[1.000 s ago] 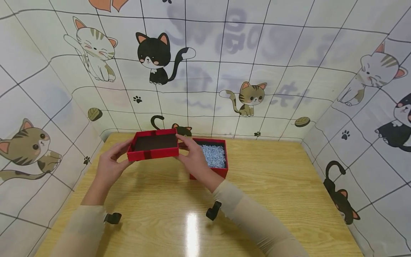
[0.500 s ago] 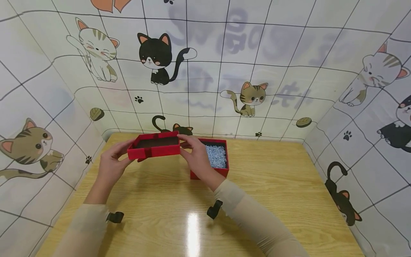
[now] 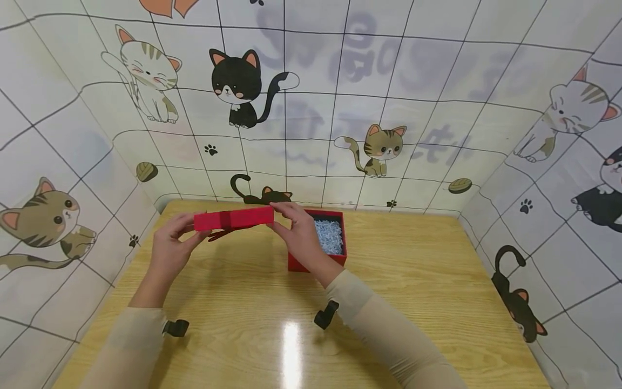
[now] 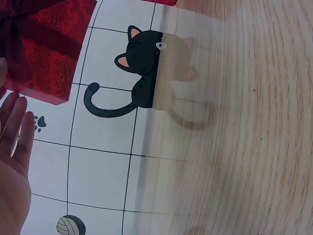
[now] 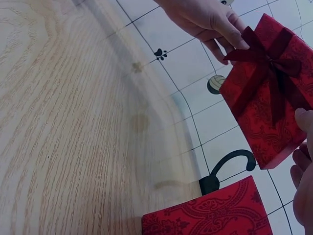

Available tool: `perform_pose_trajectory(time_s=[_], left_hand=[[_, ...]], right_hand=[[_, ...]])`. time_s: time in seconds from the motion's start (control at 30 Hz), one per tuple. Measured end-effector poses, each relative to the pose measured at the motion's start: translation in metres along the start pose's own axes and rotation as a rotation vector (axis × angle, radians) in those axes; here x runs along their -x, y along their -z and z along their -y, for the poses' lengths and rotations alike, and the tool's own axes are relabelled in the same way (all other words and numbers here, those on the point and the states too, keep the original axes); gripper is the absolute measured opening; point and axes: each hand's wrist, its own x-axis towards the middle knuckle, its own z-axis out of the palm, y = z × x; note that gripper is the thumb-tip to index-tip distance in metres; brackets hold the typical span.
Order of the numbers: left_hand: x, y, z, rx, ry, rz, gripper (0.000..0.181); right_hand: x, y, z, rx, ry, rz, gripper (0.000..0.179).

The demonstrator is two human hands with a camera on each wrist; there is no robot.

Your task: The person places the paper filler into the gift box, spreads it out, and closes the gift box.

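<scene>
The lid (image 3: 234, 219) is matt patterned red paper with a cloth bow (image 5: 268, 53); the wooden table (image 3: 272, 329) shines glossy.

A left hand (image 4: 12, 161) lies just beside a red lid (image 4: 41, 46) above the wooden table (image 4: 244, 147).

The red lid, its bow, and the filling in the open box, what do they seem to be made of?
Red lid: likely paper-covered cardboard, matte, with a printed paisley pattern and crisp edges. Bow: dark red ribbon, probably fabric. Filling: pale blue-white shredded strips, apparently crinkled paper.
</scene>
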Motion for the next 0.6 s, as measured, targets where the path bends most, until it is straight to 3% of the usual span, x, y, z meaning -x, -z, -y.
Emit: perform_pose_trajectory(time_s=[0.33, 0.6], left_hand=[[0.0009, -0.0035, -0.0012, 0.138, 0.071, 0.000, 0.034], [0.0010, -0.0040, -0.0031, 0.089, 0.133, -0.007, 0.036]], right_hand=[[0.0015, -0.0031, 0.0022, -0.097, -0.061, -0.001, 0.045], [0.0016, -0.0037, 0.0031, -0.157, -0.069, 0.010, 0.051]])
